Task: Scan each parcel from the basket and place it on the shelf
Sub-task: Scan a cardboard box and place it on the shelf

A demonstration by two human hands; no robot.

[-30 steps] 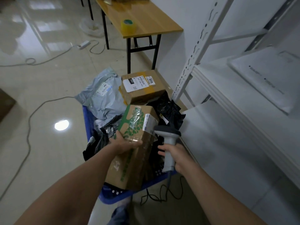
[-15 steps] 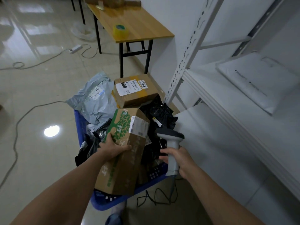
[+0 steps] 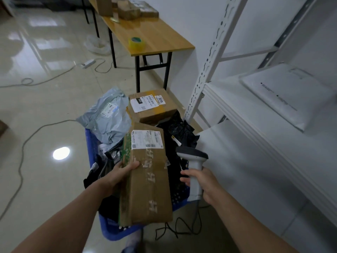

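Note:
My left hand [image 3: 119, 175] grips a long brown cardboard parcel [image 3: 147, 181] by its left edge, holding it over the blue basket [image 3: 109, 229]. Its white shipping label [image 3: 146, 139] faces up at the far end. My right hand [image 3: 202, 181] holds a grey barcode scanner [image 3: 193, 167] just right of the parcel, head pointing toward it. In the basket lie a grey poly mailer [image 3: 109, 117], a smaller cardboard box [image 3: 151, 106] with a label, and black bags [image 3: 179, 130]. The white metal shelf [image 3: 255, 121] stands at the right.
A white flat mailer [image 3: 284, 95] lies on the upper shelf board. A wooden table [image 3: 151, 37] with a tape roll [image 3: 136, 43] and boxes stands behind the basket. Cables and a power strip [image 3: 88, 63] run across the glossy floor at left. The scanner's cord [image 3: 182, 229] coils below.
My left hand has turned the parcel so its plain taped face and label face up instead of the green-printed side. The scanner has stayed beside it, and my view shifted slightly.

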